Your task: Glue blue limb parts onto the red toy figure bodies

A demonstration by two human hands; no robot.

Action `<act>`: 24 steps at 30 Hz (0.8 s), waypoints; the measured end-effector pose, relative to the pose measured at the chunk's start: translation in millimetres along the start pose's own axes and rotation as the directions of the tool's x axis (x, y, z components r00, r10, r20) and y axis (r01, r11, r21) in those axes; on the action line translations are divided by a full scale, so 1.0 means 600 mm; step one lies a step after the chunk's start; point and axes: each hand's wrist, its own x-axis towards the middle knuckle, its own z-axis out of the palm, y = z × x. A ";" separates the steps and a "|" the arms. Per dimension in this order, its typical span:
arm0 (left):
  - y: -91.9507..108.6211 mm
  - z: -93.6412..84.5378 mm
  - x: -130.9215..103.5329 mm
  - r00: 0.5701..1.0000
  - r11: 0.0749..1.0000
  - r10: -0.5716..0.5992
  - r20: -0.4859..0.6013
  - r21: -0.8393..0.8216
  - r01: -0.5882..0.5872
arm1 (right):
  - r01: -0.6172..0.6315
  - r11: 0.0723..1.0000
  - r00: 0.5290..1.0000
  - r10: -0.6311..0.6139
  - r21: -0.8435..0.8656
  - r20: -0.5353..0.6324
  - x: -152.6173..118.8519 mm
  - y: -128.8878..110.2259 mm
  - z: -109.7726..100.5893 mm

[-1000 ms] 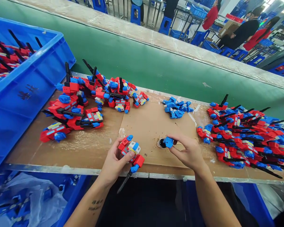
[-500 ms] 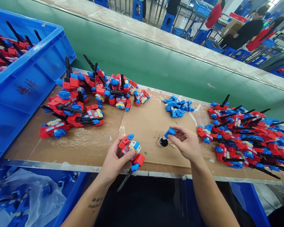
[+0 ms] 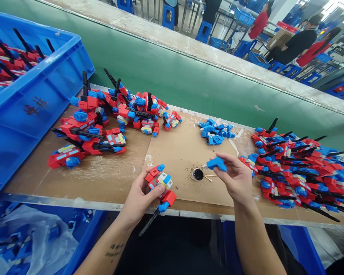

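My left hand is closed round a red, blue and grey toy robot body with a black barrel pointing down past the table edge. Between the fingers and thumb of my right hand is a blue plastic part, its pale tip pointing left. Just left of and below that tip, a small round pot of dark liquid sits on the brown cardboard. Cotton swabs lie beside the pot. Farther back is a small pile of blue parts.
Toy bodies are heaped at the left and at the right. A blue crate full of them stands at far left. Behind the table runs a green wall. Below the front edge is a bin with parts. People sit in the background.
My right hand has moved right, away from the pot, and the blue part has turned so its pale tip points left. My left hand keeps its hold, nearly still.
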 end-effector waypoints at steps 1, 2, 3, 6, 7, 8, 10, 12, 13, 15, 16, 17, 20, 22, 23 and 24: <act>0.001 0.005 0.001 1.000 1.000 0.001 0.026 -0.019 -0.001 | 0.043 0.998 0.999 -0.043 0.055 -0.002 -0.006 -0.005 -0.002; 0.002 0.012 0.001 0.999 0.999 0.000 0.054 -0.046 0.003 | 0.083 0.990 0.996 -0.085 0.110 0.009 -0.011 -0.010 -0.003; 0.003 0.020 0.002 0.997 0.997 -0.006 0.083 -0.077 0.012 | 0.114 0.980 0.992 -0.121 0.165 0.028 -0.017 -0.015 -0.001; 0.005 0.048 0.003 0.985 0.983 -0.045 0.169 -0.170 0.074 | 0.153 0.932 0.981 -0.185 0.330 0.065 -0.033 -0.029 0.016; 0.005 0.057 0.003 0.979 0.976 -0.057 0.194 -0.196 0.096 | 0.148 0.915 0.980 -0.188 0.376 0.071 -0.038 -0.033 0.025; 0.004 0.064 0.004 0.975 0.971 -0.061 0.214 -0.213 0.108 | 0.138 0.900 0.980 -0.185 0.414 0.077 -0.043 -0.036 0.035; 0.000 0.074 0.005 0.971 0.965 -0.050 0.234 -0.238 0.107 | 0.111 0.879 0.981 -0.173 0.464 0.093 -0.053 -0.040 0.052; -0.003 0.078 0.005 0.970 0.963 -0.024 0.242 -0.253 0.087 | 0.083 0.868 0.981 -0.158 0.490 0.112 -0.061 -0.040 0.065; -0.005 0.078 0.006 0.969 0.962 -0.011 0.245 -0.262 0.077 | 0.071 0.866 0.981 -0.150 0.496 0.120 -0.064 -0.039 0.069; -0.006 0.076 0.006 0.967 0.959 0.003 0.255 -0.275 0.069 | 0.047 0.866 0.981 -0.134 0.497 0.140 -0.068 -0.036 0.072; -0.006 0.075 0.005 0.966 0.958 0.004 0.260 -0.279 0.071 | 0.037 0.869 0.981 -0.126 0.493 0.149 -0.068 -0.035 0.072; -0.006 0.073 0.005 0.965 0.957 0.001 0.261 -0.281 0.075 | 0.030 0.874 0.981 -0.120 0.486 0.155 -0.068 -0.034 0.072; -0.006 0.071 0.004 0.965 0.958 -0.012 0.261 -0.274 0.086 | 0.031 0.887 0.980 -0.119 0.461 0.162 -0.064 -0.036 0.069; -0.005 0.070 0.003 0.966 0.959 -0.018 0.257 -0.269 0.090 | 0.057 0.903 0.978 -0.136 0.426 0.158 -0.062 -0.041 0.068; -0.004 0.071 0.002 0.968 0.958 -0.025 0.251 -0.269 0.095 | 0.077 0.915 0.977 -0.149 0.396 0.154 -0.061 -0.044 0.068; -0.003 0.071 0.000 0.968 0.958 -0.036 0.247 -0.267 0.104 | 0.101 0.929 0.975 -0.164 0.355 0.151 -0.060 -0.047 0.068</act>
